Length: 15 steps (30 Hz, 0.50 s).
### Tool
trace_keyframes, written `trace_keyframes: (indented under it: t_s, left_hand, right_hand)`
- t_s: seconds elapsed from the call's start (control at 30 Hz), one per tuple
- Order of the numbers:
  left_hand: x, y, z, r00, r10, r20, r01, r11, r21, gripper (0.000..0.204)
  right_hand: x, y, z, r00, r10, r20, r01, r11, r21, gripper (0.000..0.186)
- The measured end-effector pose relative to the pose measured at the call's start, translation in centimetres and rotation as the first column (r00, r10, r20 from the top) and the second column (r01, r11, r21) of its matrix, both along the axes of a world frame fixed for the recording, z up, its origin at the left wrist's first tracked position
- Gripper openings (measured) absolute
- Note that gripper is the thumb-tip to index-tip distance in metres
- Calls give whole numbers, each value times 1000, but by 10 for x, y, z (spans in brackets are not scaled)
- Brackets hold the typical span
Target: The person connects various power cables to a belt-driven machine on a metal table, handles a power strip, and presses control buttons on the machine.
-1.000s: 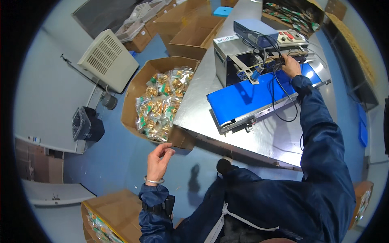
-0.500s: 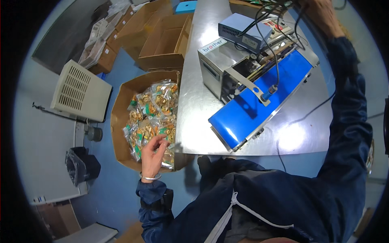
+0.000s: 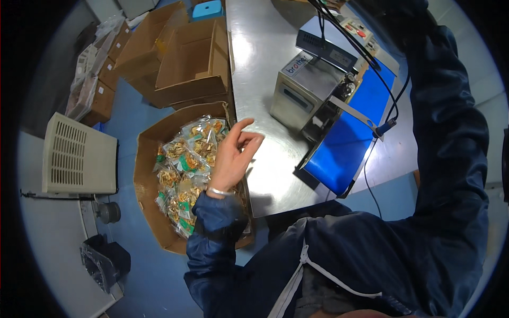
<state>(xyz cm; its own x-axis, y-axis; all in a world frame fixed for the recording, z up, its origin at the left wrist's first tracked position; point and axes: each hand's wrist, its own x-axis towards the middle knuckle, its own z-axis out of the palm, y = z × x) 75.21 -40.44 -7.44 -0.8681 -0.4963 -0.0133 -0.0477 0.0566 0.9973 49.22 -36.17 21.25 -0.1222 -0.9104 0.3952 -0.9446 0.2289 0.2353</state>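
My left hand (image 3: 233, 159) is held over the near-left edge of the steel table (image 3: 254, 69), beside an open carton (image 3: 149, 222). Its fingers are loosely bent, thumb apart, with nothing in them. The carton holds several clear plastic bags (image 3: 186, 161) of dried, yellow-brown pieces with green labels. A conveyor machine with a blue belt (image 3: 342, 153) and a steel housing (image 3: 305, 90) stands on the table. My right arm (image 3: 445, 116) reaches up to the far right, past the machine; the hand there is lost in a dark area at the upper edge, so its fingers do not show.
Black cables (image 3: 366, 50) hang over a grey-blue control box (image 3: 326, 47) and the belt. Behind the bag carton stand more open cardboard boxes (image 3: 191, 79) and a blue stool (image 3: 207, 10). A beige vented unit (image 3: 79, 153) and a black bin (image 3: 108, 259) are at the left.
My left hand has moved from over the bags up and right to the table edge. The view has shifted, with the machine now turned more steeply. My right hand has passed into the dark area.
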Motion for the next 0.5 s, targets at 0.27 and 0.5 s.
trace_keyframes:
  t_s: [0.27, 0.5]
  left_hand:
    - [-107, -25, 25, 873, -368, -320, 479, 767, 427, 80]
    - [-152, 29, 103, 790, -20, -613, -130, 971, -199, 104]
  right_hand:
    - [25, 28, 4, 986, 0, -166, 2, 1000, 16, 21]
    - [18, 72, 6, 930, -90, -357, 85, 996, -31, 24]
